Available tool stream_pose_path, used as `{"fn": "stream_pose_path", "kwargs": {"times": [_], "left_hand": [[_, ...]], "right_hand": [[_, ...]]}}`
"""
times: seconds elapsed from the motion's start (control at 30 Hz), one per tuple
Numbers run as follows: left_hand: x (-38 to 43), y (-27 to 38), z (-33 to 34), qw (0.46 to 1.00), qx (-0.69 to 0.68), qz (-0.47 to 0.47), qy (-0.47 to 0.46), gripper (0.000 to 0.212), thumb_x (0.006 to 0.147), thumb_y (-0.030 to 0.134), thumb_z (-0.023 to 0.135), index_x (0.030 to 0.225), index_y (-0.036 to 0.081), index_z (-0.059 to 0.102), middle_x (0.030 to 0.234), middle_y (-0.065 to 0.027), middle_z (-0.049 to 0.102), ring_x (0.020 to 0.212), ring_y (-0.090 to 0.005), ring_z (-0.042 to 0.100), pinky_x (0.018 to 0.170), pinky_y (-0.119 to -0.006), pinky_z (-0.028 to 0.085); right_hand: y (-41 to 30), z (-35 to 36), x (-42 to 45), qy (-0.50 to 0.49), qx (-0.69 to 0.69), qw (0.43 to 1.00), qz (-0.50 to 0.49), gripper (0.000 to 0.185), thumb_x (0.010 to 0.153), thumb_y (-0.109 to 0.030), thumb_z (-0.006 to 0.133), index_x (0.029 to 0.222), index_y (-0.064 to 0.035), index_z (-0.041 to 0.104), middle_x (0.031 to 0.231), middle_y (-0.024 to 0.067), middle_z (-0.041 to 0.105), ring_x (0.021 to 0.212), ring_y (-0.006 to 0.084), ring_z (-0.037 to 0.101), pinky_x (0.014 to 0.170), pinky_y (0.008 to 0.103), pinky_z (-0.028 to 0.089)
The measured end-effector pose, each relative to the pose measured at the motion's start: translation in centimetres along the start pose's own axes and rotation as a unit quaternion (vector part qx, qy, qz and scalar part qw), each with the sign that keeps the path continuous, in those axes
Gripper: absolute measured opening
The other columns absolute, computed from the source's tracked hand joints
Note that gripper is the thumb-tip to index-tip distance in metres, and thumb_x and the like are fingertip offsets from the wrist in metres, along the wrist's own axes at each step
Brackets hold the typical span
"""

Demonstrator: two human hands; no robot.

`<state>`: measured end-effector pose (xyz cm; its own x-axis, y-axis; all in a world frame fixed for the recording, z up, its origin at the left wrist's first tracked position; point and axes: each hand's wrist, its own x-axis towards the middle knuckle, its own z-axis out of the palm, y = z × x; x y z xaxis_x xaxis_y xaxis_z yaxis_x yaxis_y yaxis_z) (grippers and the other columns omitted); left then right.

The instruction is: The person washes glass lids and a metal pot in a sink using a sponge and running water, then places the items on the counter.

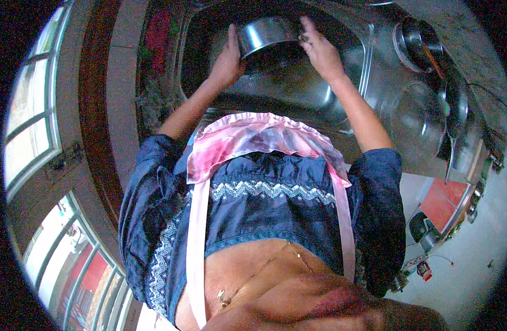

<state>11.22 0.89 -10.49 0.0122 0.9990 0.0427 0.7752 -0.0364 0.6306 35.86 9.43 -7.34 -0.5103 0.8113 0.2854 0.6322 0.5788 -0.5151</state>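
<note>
A shiny round steel vessel is tilted over the basin of a metal sink. My left hand grips its left side, with the thumb low and the fingers up along the wall. Close to the vessel's right end is my right hand, its index finger raised and the other fingers bent; whether it touches the metal cannot be told. Deep shadow hides the vessel's far side and much of the basin. The dark, wet-looking sink floor shows below the vessel.
Right of the basin, metal pans stand on the steel drainboard, with a round clear lid or dish and a long-handled utensil nearer. A ledge and barred windows are at the left. My apron hangs near the sink's front edge.
</note>
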Motion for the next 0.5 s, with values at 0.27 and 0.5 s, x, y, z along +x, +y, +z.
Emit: {"fn": "stream_pose_path", "kwargs": {"times": [0.27,0.5], "left_hand": [[-5.5,0.7,-5.0,0.986,0.106,-0.124,-0.035,0.097,0.066,-0.003,0.056,0.134,0.012,-0.012,0.128,-0.0329,0.025,0.088,-0.045,0.053,0.072,-0.043,0.048],[-5.6,2.9,-8.1,0.983,0.08,-0.168,0.007,0.103,0.064,-0.002,0.06,0.132,0.009,-0.017,0.121,-0.034,0.034,0.09,-0.0449,0.052,0.072,-0.043,0.047]], "right_hand": [[-1.2,7.0,-7.7,-0.105,0.073,0.985,0.117,0.054,0.078,-0.018,0.055,0.127,-0.0108,0.032,0.12,0.0222,0.041,0.104,0.0423,0.044,0.086,0.0445,0.039],[5.5,8.4,-13.7,-0.393,-0.205,0.896,-0.026,0.035,0.071,-0.014,0.058,0.104,-0.0045,0.057,0.118,0.0162,0.048,0.105,0.0321,0.048,0.089,0.0436,0.037]]}}
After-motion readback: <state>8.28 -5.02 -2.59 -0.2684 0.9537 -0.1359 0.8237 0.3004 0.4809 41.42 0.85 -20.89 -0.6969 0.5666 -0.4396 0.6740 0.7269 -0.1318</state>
